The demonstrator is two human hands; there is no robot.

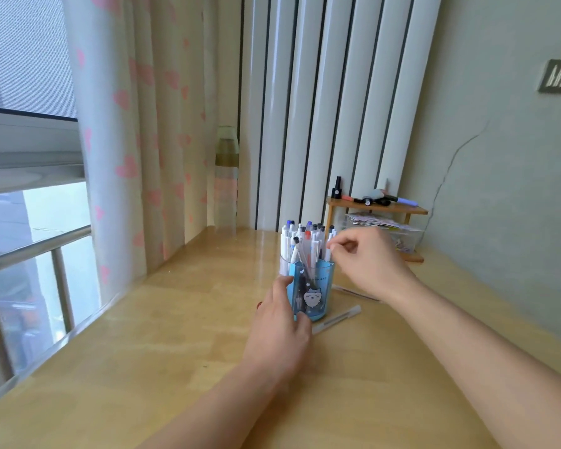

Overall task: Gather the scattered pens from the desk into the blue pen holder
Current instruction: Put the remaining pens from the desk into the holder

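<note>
The blue pen holder (314, 288), with a cat drawing on its front, stands on the wooden desk (182, 345) and is packed with several upright white pens (300, 239). My left hand (280, 322) wraps its lower left side, thumb on the front base. My right hand (366, 259) hovers at the holder's upper right, fingertips pinched on the top of a white pen standing in it. A clear pen (339, 317) lies on the desk just right of the holder's base. Another thin pen (353, 291) lies behind it, partly hidden under my right wrist.
A small wooden shelf (379, 209) at the back right carries a nail polish bottle, markers and papers. A bottle (226, 176) stands by the curtain (133, 140) at the back. The window and railing run along the desk's left edge; a wall bounds the right.
</note>
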